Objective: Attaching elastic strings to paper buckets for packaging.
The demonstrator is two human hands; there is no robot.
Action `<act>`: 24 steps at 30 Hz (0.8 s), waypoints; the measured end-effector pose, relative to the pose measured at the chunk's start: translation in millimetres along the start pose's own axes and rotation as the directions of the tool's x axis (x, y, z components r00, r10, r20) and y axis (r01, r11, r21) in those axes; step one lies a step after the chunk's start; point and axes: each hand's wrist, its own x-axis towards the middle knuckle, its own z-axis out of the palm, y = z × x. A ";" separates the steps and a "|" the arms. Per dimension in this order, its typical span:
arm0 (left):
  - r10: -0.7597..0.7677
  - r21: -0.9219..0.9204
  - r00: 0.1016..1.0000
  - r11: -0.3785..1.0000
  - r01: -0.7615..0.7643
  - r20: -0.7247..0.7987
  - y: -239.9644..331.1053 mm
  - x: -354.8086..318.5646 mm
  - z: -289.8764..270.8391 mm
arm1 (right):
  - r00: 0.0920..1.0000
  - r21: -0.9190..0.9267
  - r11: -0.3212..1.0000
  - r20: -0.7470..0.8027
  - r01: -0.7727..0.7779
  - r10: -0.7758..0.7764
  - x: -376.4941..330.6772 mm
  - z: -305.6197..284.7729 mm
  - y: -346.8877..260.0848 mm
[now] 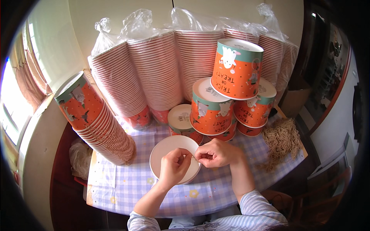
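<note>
A white paper bucket point(162, 148) stands mouth up on the table in front of me, its inside showing. Over its right side my left hand point(175, 164) and my right hand point(216, 153) meet, fingertips almost touching. Both are closed in a pinch. Between them a short bit of thin cord point(194, 156) just shows; the rest of it is hidden by the fingers. To the right lies a tangled bundle of beige cords point(282, 142), apart from my hands.
Upside-down orange and green buckets point(210, 111) are piled behind the white one, with one bucket point(239, 69) on top. A leaning bucket stack point(104, 131) with cords round it stands left. Tall plastic-wrapped stacks point(154, 69) line the back of the checked tablecloth point(135, 188).
</note>
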 end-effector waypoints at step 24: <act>0.258 0.507 0.912 0.767 -0.394 0.318 40.1 -18.1 1.4 | 0.930 -0.076 0.957 -0.268 -0.280 0.251 -77.1 19.3 -22.7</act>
